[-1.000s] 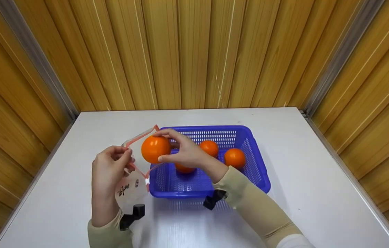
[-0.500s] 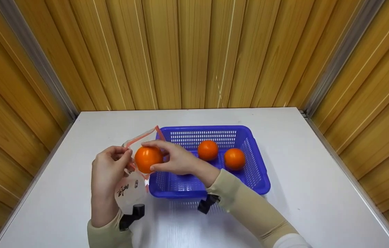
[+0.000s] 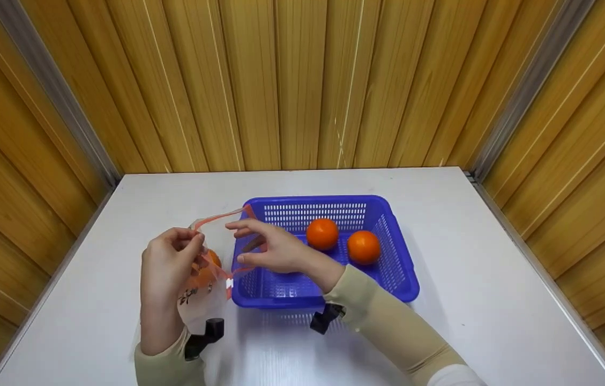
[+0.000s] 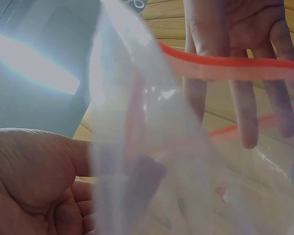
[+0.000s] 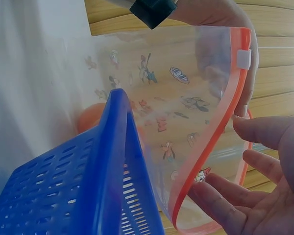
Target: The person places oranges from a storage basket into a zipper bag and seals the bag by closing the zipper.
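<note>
My left hand (image 3: 165,262) pinches the rim of a clear zip bag (image 5: 171,83) with an orange-red zip edge, a white slider (image 3: 229,283) and small printed figures. Its mouth gapes toward the right. Inside the bag, partly behind the left hand, lies an orange (image 3: 207,272); the right wrist view shows it low in the bag, behind the basket rim. At the mouth, my right hand (image 3: 278,247) holds nothing, its fingers spread and loosely bent. Some right fingertips are at the bag's rim in the right wrist view; whether they touch it I cannot tell.
A blue slotted plastic basket (image 3: 323,302) stands on the white table (image 3: 495,300), right beside the bag. In it lie two more oranges, a rear one (image 3: 322,234) and a right one (image 3: 364,247). My right hand hides part of the basket floor. Wood-patterned walls (image 3: 302,86) enclose the table.
My right hand carried an orange left and down into the bag's mouth and let it go. The orange now sits lower in the bag. The left hand keeps its pinch in place.
</note>
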Available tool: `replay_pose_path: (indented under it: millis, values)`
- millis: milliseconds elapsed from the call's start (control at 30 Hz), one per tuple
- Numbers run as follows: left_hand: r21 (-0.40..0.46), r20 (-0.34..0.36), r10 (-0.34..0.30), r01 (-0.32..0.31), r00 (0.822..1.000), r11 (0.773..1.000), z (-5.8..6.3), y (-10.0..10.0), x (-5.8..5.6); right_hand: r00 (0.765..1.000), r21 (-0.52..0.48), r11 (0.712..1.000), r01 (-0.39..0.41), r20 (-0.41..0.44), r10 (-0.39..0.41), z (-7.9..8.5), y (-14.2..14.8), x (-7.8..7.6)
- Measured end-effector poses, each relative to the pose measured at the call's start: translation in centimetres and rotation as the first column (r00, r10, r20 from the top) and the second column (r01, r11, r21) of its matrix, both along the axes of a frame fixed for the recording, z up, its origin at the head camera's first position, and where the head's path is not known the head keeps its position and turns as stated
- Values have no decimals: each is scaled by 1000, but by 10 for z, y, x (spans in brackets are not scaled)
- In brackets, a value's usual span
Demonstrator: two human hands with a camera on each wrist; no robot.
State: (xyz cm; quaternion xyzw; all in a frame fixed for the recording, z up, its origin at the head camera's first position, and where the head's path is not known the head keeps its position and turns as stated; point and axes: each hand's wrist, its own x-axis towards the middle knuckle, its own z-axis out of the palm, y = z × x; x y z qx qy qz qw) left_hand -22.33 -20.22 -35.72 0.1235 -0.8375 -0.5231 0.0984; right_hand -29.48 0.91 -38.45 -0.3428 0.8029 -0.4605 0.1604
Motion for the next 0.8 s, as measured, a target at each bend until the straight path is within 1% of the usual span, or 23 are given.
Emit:
replay_pose_path:
  millis: [333, 633, 800]
  values:
    - [3, 20, -4, 4, 1000, 1000, -1, -1, 0, 1000, -25, 1000, -1, -28, 0, 1, 11, -8]
    - [17, 15, -11, 11, 1000, 1000, -1, -1, 0, 999, -66, 997, 33, 3, -33, 3, 21, -17]
    - [28, 12, -14, 14, 1000, 1000, -1, -1, 0, 999, -74, 997, 35, -34, -38, 2, 28, -23]
